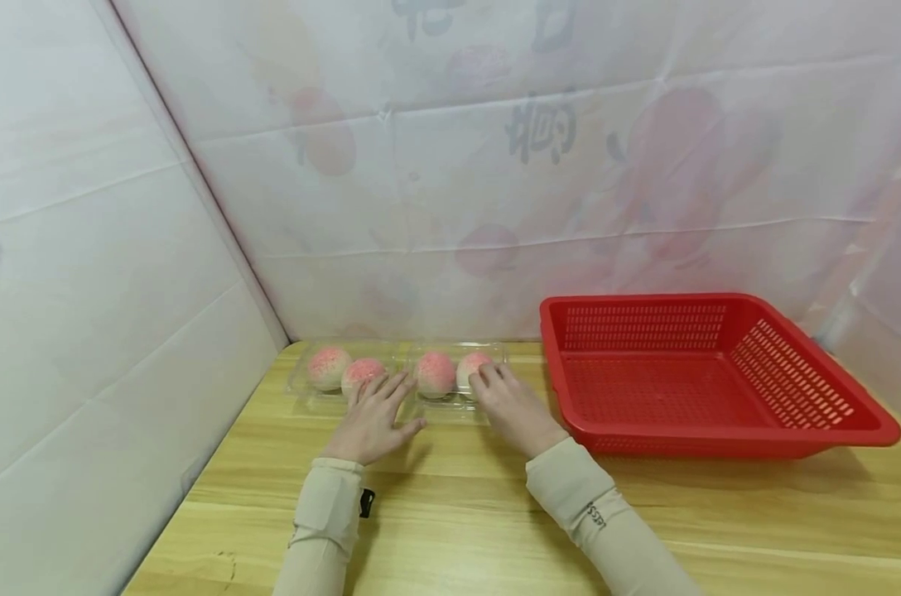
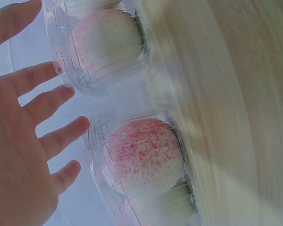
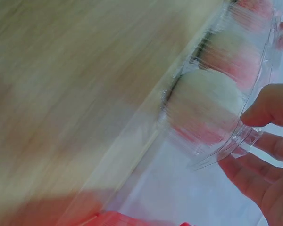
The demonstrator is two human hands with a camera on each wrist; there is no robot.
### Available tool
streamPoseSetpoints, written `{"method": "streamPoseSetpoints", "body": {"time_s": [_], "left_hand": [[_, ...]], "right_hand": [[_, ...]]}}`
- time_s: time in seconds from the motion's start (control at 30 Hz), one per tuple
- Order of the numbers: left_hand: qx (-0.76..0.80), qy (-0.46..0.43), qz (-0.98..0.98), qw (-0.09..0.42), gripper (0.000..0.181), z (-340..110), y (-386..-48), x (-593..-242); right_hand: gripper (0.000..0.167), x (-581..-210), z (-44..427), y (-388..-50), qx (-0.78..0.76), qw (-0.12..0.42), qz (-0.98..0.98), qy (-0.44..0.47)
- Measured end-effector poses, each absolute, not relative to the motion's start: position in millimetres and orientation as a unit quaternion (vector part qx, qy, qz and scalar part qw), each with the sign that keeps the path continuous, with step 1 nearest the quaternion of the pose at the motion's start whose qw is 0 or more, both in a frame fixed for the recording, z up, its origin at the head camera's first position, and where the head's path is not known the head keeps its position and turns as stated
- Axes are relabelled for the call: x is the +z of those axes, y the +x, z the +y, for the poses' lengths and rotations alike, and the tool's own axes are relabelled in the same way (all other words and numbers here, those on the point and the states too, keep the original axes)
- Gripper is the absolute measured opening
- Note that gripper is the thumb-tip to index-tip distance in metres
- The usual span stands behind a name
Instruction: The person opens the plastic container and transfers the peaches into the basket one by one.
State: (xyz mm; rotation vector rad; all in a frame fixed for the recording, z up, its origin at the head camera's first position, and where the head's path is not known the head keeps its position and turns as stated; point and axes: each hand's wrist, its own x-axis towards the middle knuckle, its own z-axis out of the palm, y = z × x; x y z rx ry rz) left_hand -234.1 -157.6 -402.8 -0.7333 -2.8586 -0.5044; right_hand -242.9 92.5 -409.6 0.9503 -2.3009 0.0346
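Observation:
Two clear plastic boxes stand side by side at the table's back edge, each holding two round cream balls with speckled pink tops. My right hand (image 1: 517, 410) pinches the right corner of the right box (image 3: 243, 136), with the thumb on one side and fingers on the other. My left hand (image 1: 372, 422) hovers over the left box (image 1: 296, 387) with its fingers straight and spread. In the left wrist view its fingertips are close to both lids; whether they touch cannot be told. A pink-topped ball (image 2: 144, 153) shows clearly through the left box.
A large red plastic basket (image 1: 689, 432) with slotted walls stands right of the boxes, near my right forearm. White printed fabric walls (image 1: 421, 207) rise behind the table and at its left. A small black object (image 1: 366, 502) shows beside my left sleeve.

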Motion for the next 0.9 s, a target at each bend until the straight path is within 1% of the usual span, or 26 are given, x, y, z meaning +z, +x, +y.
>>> {"method": "streamPoseSetpoints", "body": {"time_s": [0.23, 0.63, 0.77, 0.9], "left_hand": [[-0.174, -0.247, -0.949, 0.086, 0.064, -157.3, -234.8, -403.5], [-0.169, -0.245, -0.950, 0.093, 0.063, -156.0, -233.8, -403.8], [-0.167, -0.242, -0.951, 0.095, 0.063, -155.0, -233.5, -403.1], [-0.163, -0.242, -0.952, 0.098, 0.063, -154.7, -233.5, -404.1]], "right_hand": [[0.028, -410.8, 93.0, -243.6, 0.010, 0.318, -0.879, 0.355], [0.033, -410.2, 97.6, -242.7, 0.030, 0.305, -0.879, 0.366], [0.038, -412.2, 97.3, -241.3, 0.019, 0.308, -0.879, 0.365], [0.034, -416.1, 95.5, -240.1, -0.025, 0.327, -0.873, 0.362]]}}
